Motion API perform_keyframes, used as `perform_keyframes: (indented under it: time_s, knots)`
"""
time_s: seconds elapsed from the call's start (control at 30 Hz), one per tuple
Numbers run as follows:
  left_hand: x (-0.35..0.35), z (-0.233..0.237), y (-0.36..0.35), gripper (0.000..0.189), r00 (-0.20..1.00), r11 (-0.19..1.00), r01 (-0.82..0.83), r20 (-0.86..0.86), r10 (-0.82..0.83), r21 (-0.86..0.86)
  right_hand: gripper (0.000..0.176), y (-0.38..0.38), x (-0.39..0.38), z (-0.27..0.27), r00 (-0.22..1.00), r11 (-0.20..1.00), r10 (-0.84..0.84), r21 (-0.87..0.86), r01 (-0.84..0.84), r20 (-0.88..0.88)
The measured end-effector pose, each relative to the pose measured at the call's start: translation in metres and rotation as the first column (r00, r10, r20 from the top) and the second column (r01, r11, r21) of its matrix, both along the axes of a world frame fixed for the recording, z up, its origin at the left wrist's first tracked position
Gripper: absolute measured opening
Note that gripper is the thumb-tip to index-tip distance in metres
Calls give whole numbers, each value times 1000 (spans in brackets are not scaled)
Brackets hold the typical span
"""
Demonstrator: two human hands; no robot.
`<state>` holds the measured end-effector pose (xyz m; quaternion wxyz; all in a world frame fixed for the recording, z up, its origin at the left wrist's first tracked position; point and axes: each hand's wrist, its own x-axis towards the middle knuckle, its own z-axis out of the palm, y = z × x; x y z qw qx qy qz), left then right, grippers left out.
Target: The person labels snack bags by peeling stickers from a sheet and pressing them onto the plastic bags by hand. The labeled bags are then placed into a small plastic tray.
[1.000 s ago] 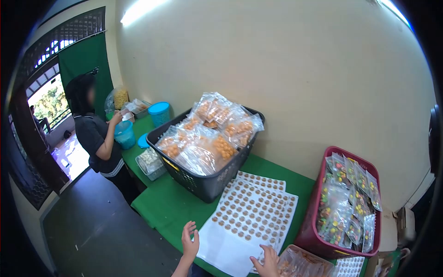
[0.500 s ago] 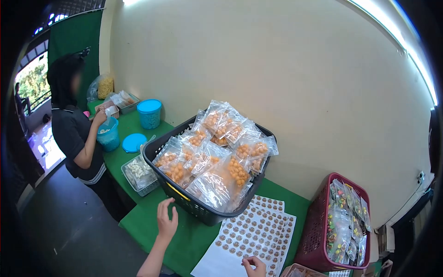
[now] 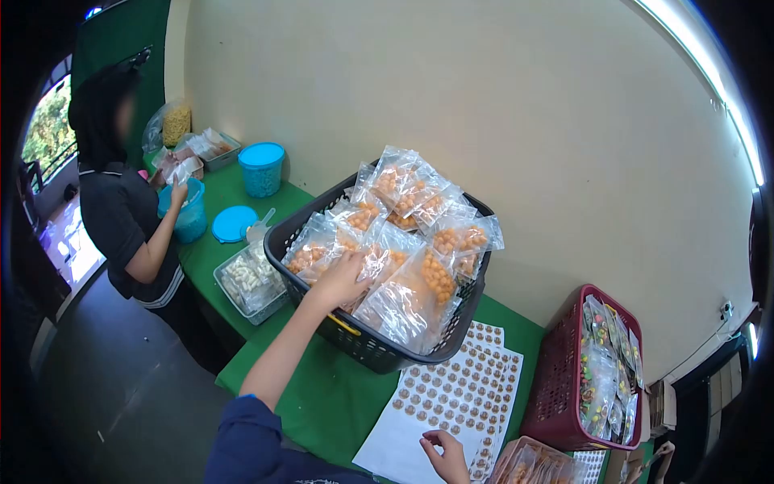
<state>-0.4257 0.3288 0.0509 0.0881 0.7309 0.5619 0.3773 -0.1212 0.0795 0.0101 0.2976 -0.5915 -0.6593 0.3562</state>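
My left hand (image 3: 342,279) reaches over the near rim of a black plastic basket (image 3: 383,355). Its fingers are extended and touch the clear plastic bags of round orange snacks (image 3: 399,298) heaped inside. The fingertips are partly lost among the shiny bags. At the bottom of the view, my right hand (image 3: 447,460) hovers by the white sheets of round brown stickers (image 3: 451,387). Its thumb and curled fingers are apart, and nothing shows between them.
A maroon basket (image 3: 552,379) of colourful snack bags stands to the right. Below it is a tray of brownish packets (image 3: 532,464). On the left are a tub of white pieces (image 3: 250,278), a blue lid (image 3: 235,223) and a lidded jar (image 3: 262,173). A co-worker (image 3: 121,194) stands there.
My left hand has moved up and right, from in front of the black basket onto its bags. My right thumb and fingers have parted. The camera view has shifted slightly.
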Motion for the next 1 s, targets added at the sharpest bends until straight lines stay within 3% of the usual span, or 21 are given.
perform_keyframes:
  time_s: [0.03,0.13,0.23,0.33,0.47,0.53,0.63,0.67,0.7,0.73,0.77,0.8,0.83,0.87,0.93,1.0]
  knots:
    - [-3,-7,14,47,997,998,50,-49,-52,-41,18,0,-2,3,1000,1000,0,-1,0,8]
    - [-2,-5,41,51,984,941,180,53,-172,-285,23,1,-9,6,997,999,44,12,-45,61]
    - [1,-12,45,54,974,950,116,-152,-165,-288,25,-1,-9,4,995,996,85,-19,-84,45]
    - [-2,-6,31,51,974,941,197,164,-156,-276,26,-3,-8,1,993,992,101,-76,-96,68]
    - [-5,-19,38,47,969,937,130,243,-51,-324,22,-2,-3,-12,992,991,106,-91,-99,71]
    - [0,-7,34,44,959,925,110,284,-3,-363,20,1,2,-8,996,997,83,-14,-82,29]
    - [8,10,20,36,996,957,-18,-84,-7,-289,11,19,19,22,1000,984,22,177,-20,-8]
    - [7,6,24,34,997,956,-22,-83,-2,-293,8,27,29,47,1000,963,6,268,-11,21]
    - [6,-3,32,31,996,953,-27,-85,2,-301,9,33,35,76,997,901,-68,427,71,-22]
    - [6,-6,32,28,996,949,-33,-89,6,-312,13,31,35,128,987,832,-157,544,108,44]
    - [5,-9,33,28,995,936,-24,-95,-10,-351,12,28,38,166,970,672,-237,730,119,60]
    - [4,-6,33,29,995,920,-19,-102,-23,-391,11,20,45,188,968,510,-236,838,196,-84]
    - [4,-5,33,29,993,903,-17,-110,-34,-429,23,6,49,211,945,359,-280,895,265,-168]
    - [4,-11,35,31,991,915,-30,-130,-25,-403,23,-7,55,229,940,190,-265,944,268,-213]
    - [4,-11,33,31,986,923,-18,-162,-48,-384,23,-28,64,251,967,-83,-202,986,143,-157]
    - [9,-8,28,31,984,930,21,-155,-84,-368,23,-35,66,262,984,-231,-175,973,-4,-37]
